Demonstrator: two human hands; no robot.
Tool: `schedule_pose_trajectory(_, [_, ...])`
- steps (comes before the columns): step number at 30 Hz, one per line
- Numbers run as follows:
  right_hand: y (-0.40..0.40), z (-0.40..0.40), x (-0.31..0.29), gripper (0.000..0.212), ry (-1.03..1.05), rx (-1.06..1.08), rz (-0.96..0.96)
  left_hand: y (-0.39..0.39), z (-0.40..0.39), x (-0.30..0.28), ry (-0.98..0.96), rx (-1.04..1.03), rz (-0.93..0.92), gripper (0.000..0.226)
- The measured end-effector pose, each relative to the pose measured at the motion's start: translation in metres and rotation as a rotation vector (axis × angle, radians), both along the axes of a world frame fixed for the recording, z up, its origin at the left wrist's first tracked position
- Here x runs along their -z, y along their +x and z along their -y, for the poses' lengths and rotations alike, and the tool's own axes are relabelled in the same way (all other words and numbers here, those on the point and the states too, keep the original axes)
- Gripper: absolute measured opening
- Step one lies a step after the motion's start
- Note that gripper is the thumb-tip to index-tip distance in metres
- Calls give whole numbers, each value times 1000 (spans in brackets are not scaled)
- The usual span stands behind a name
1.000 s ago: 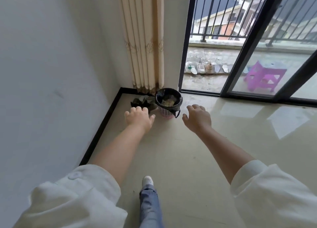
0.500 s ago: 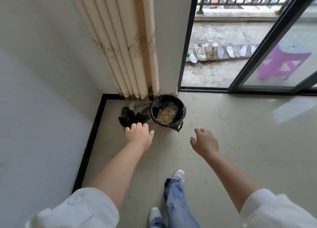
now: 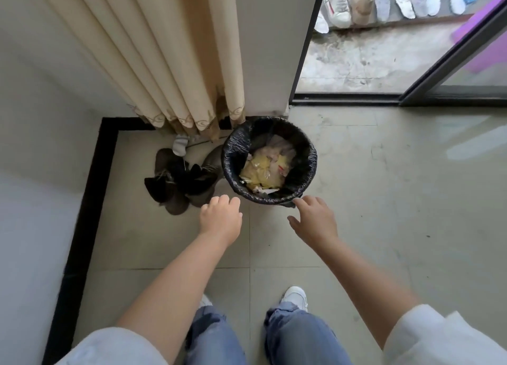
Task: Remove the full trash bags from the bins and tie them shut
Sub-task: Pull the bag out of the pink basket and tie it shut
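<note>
**Hands at the rim of the lined bin**

The black trash bag (image 3: 307,156) sat folded over its bin in the corner, litter inside. The right hand (image 3: 315,220) reached it with relaxed fingers, fingertips at the near rim; the left hand (image 3: 220,218), loosely curled and holding nothing, hung just short. Dark shoes (image 3: 178,180) crowded the bin's left under the curtain (image 3: 153,49); bare tiled floor (image 3: 397,200) lay open to the right

Tiled floor (image 3: 384,200): lined bin (image 3: 270,197) stood by curtain; dark shoes (image 3: 178,183) piled just left of it.
</note>
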State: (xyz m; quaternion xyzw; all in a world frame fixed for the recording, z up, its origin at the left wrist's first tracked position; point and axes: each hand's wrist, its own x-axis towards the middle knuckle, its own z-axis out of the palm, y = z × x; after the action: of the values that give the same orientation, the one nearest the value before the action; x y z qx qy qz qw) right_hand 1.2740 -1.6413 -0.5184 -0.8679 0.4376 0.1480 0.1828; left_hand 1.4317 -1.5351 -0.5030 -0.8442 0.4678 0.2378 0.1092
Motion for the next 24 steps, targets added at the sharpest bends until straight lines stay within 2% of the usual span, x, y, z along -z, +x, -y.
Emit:
schedule_pose_trajectory(3, [15,15,76,47,-48,-38,101,25,19,80,-77,190,-40,43])
schedule_pose_trajectory(6, [32,40,138,52,-58,-235,96,55,45,147,-154,423,-68,52])
schedule_pose_trajectory(8, [40,52,163,44,13,-318,108,66,56,175,-207,518,-97,52])
schedule_pose_trajectory(11, [45,64,183,27,111,-292,292,78,67,206,-285,624,-202,40])
schedule_pose_trajectory(15, [47,67,191,17,135,-282,407,85,73,220,-474,553,-425,23])
schedule_pose_trajectory(18, [47,65,194,9,120,-189,480,84,73,221,-559,431,-516,16])
schedule_pose_trajectory(21, [48,62,200,10,1,-52,561,80,77,223,-626,294,-483,17])
schedule_pose_trajectory(24, [57,61,210,14,-141,69,549,74,81,226,-754,183,-341,18])
